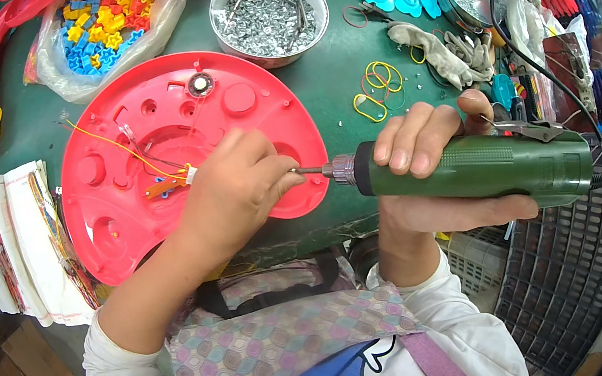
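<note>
We are resting our left hand (234, 190) on the red shell (152, 144) at the table's (316, 83) near edge, fingers pinched around the bit's tip. Our right hand (432, 167) is wrapping tight around the green screwdriver (471, 165), lying level just past that edge. A screw bowl (270, 16) is sitting toward the far edge.

Bare green tabletop (316, 87) lies open between the round red plastic shell (152, 141) and the loose coloured rubber bands (377, 89), while the metal bowl of silver screws (267, 4) blocks the far edge and grey cloth gloves (445, 51) crowd the right edge.
</note>
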A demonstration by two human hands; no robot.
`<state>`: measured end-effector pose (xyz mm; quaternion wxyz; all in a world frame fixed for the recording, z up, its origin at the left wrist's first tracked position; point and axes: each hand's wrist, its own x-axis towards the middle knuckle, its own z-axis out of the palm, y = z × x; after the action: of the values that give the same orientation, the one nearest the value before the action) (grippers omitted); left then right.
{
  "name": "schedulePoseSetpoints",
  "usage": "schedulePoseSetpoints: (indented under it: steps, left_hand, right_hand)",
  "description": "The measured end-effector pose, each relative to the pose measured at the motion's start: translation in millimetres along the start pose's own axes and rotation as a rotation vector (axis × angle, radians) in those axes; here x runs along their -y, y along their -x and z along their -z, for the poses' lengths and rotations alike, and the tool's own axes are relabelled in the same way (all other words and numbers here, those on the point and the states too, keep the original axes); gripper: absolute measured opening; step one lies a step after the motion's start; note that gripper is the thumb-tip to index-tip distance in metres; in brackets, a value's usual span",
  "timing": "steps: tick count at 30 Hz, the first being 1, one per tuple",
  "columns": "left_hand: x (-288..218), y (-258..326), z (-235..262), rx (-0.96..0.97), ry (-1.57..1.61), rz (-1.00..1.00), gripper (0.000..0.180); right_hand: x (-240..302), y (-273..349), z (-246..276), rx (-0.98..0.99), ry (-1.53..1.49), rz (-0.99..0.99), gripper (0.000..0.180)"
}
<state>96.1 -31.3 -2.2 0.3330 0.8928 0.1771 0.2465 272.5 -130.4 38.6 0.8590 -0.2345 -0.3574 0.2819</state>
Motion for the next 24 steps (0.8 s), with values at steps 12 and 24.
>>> schedulePoseSetpoints:
  steps: [12, 24]
  left_hand:
    - [-5, 11, 1, -0.055, -0.218, -0.196, 0.029]
    - [2, 21, 5, -0.076, -0.178, -0.139, 0.019]
  right_hand:
    - [0, 4, -8, 0.081, -0.008, -0.004, 0.127]
    - [-4, 11, -16, 0.116, 0.032, 0.025, 0.128]
